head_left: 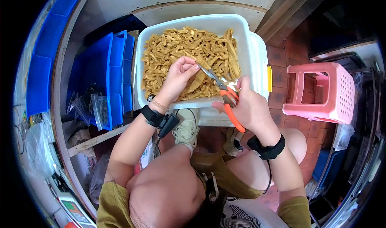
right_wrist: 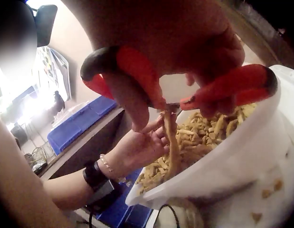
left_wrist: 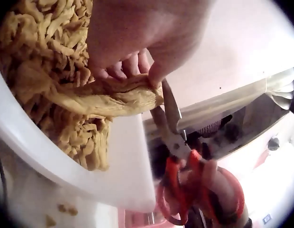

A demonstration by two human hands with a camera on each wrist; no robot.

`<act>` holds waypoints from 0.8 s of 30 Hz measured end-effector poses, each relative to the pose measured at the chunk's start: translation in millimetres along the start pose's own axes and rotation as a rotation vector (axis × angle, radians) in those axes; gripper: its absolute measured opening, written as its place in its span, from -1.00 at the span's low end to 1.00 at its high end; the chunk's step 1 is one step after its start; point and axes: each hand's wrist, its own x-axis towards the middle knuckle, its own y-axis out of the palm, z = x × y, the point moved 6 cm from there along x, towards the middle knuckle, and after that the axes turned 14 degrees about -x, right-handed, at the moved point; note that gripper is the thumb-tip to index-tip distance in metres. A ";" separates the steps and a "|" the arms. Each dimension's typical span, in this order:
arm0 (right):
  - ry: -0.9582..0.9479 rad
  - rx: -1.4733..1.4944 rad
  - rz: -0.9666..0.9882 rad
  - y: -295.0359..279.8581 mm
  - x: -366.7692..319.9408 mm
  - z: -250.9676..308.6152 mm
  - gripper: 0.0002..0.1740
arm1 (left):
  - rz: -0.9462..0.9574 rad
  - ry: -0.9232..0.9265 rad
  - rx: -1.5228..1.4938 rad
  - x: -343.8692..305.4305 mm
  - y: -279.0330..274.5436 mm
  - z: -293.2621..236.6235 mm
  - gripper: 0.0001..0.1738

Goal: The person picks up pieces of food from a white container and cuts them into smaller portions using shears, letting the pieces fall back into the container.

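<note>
Left hand (head_left: 179,77) pinches a limp, light strip (left_wrist: 109,97), seemingly bean-curd skin, near its end above the white tub (head_left: 209,22), right hand (head_left: 251,107) gripping orange scissors (head_left: 227,97) against it.

Over the white tub (head_left: 209,22), left hand (head_left: 179,74) pinches a yellow strip (head_left: 197,83), right hand (head_left: 250,107) grips orange scissors (head_left: 226,94).

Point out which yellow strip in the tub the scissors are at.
The long strip pinched by the left hand, with the orange scissors at it; the rest lie loose in the white tub.
</note>
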 end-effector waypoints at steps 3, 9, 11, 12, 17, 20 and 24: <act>-0.006 0.007 -0.011 3.4 1.5 -1.2 -0.19 | 0.030 -0.011 0.011 -0.1 -0.3 0.9 -0.87; 0.011 0.042 0.023 2.3 2.8 -1.4 -0.18 | 0.024 -0.135 0.012 -2.9 1.2 6.5 -0.81; 0.016 0.035 0.036 1.9 3.1 -2.0 -0.18 | 0.051 -0.253 0.062 -4.9 -2.1 16.5 -0.76; 0.023 0.029 0.050 2.2 3.0 -2.9 -0.17 | 0.080 -0.202 0.067 -7.0 1.7 14.3 -0.71; 0.003 0.042 0.007 1.6 -0.8 4.3 -0.17 | 0.195 -0.144 0.247 -9.6 14.9 5.9 -0.65; 0.018 0.026 0.016 -3.9 -1.0 6.4 -0.17 | 0.245 -0.150 0.303 -10.8 25.2 -0.7 -0.65; -0.008 0.064 0.023 -1.4 0.6 4.7 -0.21 | 0.232 -0.155 0.388 -9.8 22.8 -3.0 -0.66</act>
